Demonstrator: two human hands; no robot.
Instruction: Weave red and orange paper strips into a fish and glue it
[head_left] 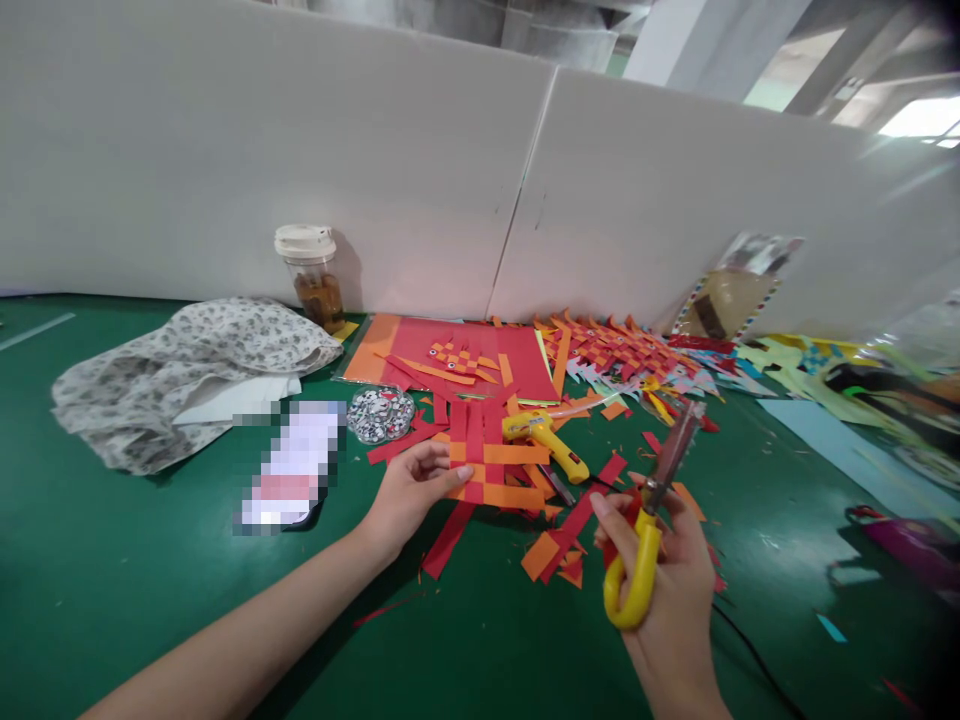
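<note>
Red-orange checkered weave (477,468), loose ends out (top and right!), just left of the glue gun (553,445); yellow-handled scissors (634,592) right, blades up!

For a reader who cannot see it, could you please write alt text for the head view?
A person's left hand holds a woven red and orange paper piece, and the right hand holds yellow-handled scissors, blades pointing up. Paper scraps and a yellow glue gun lie on the green table, with a lidded cup behind.

On the table (187,600), the phone (292,465) lies left of the glue gun (547,440), with the cloth (187,380) beyond the phone and the cup (313,280) behind the cloth, near the partition (262,130).
</note>
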